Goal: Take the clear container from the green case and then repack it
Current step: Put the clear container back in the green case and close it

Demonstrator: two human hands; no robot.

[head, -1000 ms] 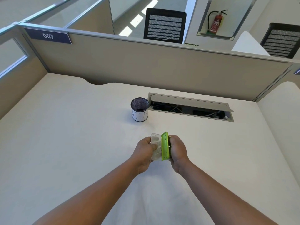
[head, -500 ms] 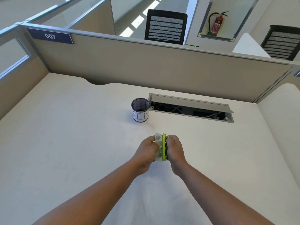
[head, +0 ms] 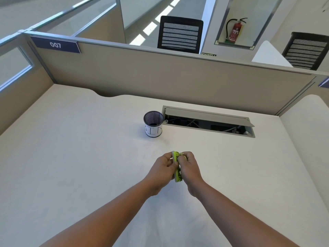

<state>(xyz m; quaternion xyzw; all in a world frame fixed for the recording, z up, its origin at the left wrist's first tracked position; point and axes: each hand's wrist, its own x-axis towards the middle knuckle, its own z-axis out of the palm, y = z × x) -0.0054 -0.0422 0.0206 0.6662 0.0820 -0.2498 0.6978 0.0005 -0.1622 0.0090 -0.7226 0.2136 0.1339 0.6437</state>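
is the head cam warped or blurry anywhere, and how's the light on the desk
Head view: wide-angle bending bows the partition top and desk edges. Head view: light is soft and even, with faint shadows under the forearms and no glare. Head view: the green case between the left hand and right hand looks slightly soft.

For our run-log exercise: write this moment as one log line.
left hand: gripping green case | right hand: gripping green case | case: edge-on, above desk | clear container: hidden | mesh cup: untouched

Cream-white desk (head: 71,166), walled by beige partitions. Standing on it: black mesh cup (head: 153,124) with white label, just beside an open cable hatch (head: 208,120).
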